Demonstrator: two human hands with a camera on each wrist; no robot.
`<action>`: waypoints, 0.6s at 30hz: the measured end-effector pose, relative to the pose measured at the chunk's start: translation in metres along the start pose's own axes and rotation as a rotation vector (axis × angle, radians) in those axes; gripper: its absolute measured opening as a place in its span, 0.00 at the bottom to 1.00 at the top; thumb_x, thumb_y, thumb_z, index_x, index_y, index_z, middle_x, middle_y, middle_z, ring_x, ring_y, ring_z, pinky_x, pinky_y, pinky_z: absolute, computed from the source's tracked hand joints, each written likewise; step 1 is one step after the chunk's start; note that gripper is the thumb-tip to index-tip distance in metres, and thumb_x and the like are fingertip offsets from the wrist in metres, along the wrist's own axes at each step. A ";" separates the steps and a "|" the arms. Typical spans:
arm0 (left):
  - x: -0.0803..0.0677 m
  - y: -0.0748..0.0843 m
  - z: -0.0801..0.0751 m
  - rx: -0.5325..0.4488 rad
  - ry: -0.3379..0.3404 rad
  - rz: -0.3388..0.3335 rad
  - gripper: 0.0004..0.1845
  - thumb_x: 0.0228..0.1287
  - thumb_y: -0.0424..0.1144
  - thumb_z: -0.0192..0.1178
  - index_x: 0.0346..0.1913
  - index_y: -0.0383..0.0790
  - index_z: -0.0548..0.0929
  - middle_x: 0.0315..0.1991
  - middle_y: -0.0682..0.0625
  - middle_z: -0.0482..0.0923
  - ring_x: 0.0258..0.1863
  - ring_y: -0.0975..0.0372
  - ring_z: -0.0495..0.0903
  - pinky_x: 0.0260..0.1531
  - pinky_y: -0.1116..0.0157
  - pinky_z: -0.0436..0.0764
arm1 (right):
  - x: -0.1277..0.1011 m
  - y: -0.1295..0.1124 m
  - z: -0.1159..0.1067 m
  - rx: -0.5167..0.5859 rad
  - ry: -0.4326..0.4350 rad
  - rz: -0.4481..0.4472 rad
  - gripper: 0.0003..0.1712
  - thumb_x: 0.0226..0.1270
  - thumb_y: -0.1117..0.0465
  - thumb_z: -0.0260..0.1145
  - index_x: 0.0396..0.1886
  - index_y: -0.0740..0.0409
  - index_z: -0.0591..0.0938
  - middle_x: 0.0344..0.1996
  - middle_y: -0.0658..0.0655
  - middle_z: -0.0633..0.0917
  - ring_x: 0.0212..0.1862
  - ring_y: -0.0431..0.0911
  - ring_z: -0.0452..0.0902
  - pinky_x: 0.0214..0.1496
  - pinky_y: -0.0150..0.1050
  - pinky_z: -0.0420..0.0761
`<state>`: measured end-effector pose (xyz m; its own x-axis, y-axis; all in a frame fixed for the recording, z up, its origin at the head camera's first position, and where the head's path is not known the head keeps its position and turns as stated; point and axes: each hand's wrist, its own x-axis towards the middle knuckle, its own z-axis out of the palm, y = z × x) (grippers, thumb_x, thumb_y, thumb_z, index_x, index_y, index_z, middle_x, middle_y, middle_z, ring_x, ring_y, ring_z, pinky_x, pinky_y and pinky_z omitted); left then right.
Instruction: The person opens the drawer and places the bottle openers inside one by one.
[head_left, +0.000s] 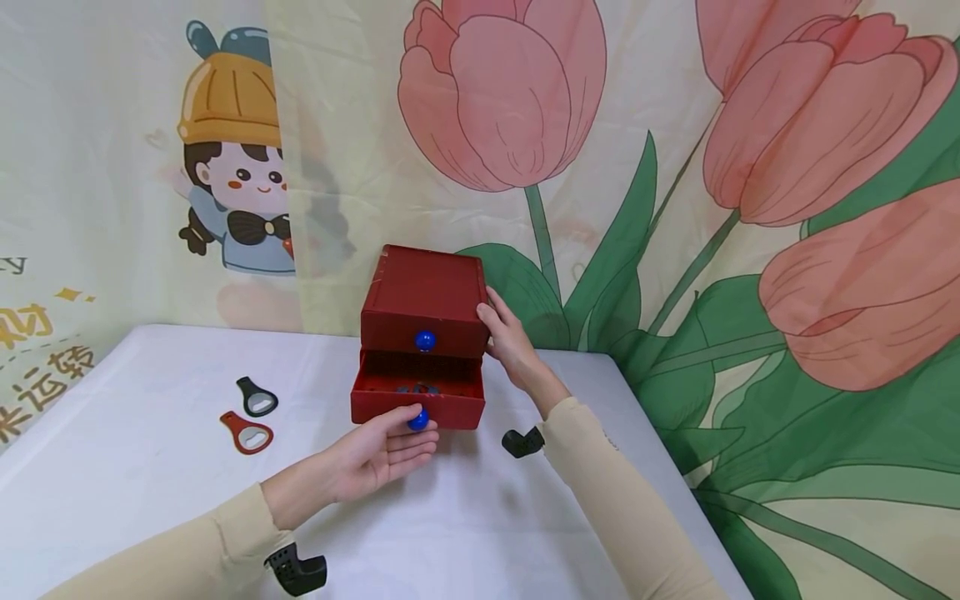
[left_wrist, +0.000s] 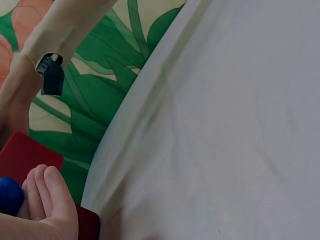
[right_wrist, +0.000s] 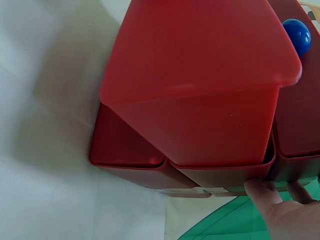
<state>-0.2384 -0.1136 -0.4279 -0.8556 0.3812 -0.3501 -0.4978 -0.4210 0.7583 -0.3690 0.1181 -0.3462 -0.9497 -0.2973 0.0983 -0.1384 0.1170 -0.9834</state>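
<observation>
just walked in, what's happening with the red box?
A person works a small red drawer box on the white table. The left hand holds the blue knob of the lower drawer, which stands pulled out. The right hand steadies the box's side. Two bottle openers lie to the left.

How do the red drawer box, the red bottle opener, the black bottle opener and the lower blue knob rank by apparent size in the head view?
1. red drawer box
2. red bottle opener and black bottle opener, alike
3. lower blue knob, pinched by the left hand
</observation>
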 end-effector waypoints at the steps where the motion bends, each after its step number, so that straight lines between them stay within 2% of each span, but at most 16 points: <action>1: 0.001 0.000 0.000 0.000 0.000 0.000 0.33 0.76 0.54 0.65 0.71 0.33 0.76 0.56 0.43 0.88 0.57 0.53 0.88 0.64 0.57 0.82 | 0.000 0.000 0.000 -0.001 0.000 0.000 0.39 0.86 0.44 0.52 0.89 0.38 0.50 0.84 0.53 0.60 0.81 0.56 0.58 0.79 0.62 0.68; 18: 0.020 0.006 -0.005 0.015 0.027 0.037 0.32 0.77 0.53 0.64 0.72 0.33 0.75 0.57 0.42 0.88 0.57 0.53 0.88 0.63 0.56 0.83 | 0.000 0.000 0.001 0.012 0.010 0.009 0.39 0.87 0.43 0.52 0.89 0.37 0.50 0.84 0.52 0.59 0.82 0.55 0.58 0.79 0.62 0.67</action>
<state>-0.2589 -0.1127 -0.4330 -0.8771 0.3430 -0.3362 -0.4636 -0.4218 0.7792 -0.3692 0.1172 -0.3461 -0.9536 -0.2870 0.0907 -0.1264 0.1081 -0.9861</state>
